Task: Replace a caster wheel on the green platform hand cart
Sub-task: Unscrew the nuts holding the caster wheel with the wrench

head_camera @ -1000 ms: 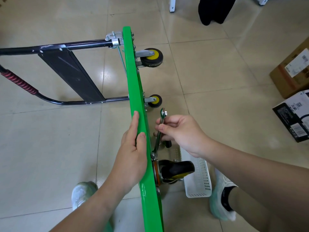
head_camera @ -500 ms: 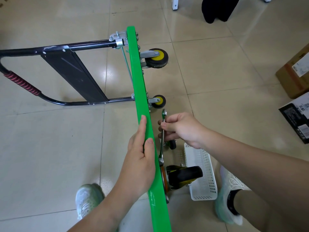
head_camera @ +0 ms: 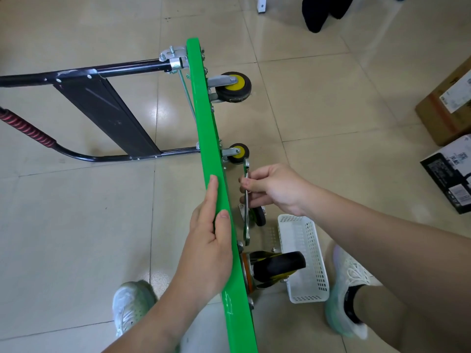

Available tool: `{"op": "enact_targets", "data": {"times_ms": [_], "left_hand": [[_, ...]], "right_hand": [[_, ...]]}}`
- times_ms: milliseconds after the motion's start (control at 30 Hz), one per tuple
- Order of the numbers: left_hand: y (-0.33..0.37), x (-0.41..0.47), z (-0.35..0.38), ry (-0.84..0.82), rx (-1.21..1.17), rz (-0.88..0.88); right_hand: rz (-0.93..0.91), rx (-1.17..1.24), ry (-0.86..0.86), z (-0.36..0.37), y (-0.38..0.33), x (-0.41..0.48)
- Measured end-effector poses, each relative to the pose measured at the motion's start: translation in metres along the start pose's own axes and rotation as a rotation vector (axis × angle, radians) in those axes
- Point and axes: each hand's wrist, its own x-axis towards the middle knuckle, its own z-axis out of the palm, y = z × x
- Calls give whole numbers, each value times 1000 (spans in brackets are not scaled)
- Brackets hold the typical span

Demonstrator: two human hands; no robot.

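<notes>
The green platform cart (head_camera: 207, 138) stands on its side edge, its black handle (head_camera: 76, 115) lying flat to the left. My left hand (head_camera: 209, 240) grips the platform's upper edge. Two yellow-hubbed casters (head_camera: 233, 86) (head_camera: 237, 152) stick out on the far right side, and a larger black caster (head_camera: 277, 264) sits near me. My right hand (head_camera: 272, 186) pinches a silver wrench (head_camera: 246, 202) held upright, its lower end just above the near caster's mounting plate. A loose caster (head_camera: 258, 215) lies on the floor behind the wrench.
A white perforated basket (head_camera: 304, 258) lies on the tiled floor beside the near caster. My shoes (head_camera: 131, 305) (head_camera: 349, 289) flank the cart. Cardboard boxes (head_camera: 448, 103) sit at the right edge. A black object (head_camera: 323, 10) stands at the top.
The wrench's lower end has lifted slightly off the bolt by the near caster, and my right hand has shifted a little right. My left hand keeps its hold on the platform edge.
</notes>
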Motion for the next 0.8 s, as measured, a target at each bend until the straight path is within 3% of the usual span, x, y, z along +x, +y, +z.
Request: {"op": "enact_targets", "data": {"times_ms": [233,800], "left_hand": [[0,-1,1,4,-1,3],[-2,1,-2,-6,-12,-2]], "right_hand": [[148,106,7,4,10,12],[330,-17,-72,21,32,41]]}}
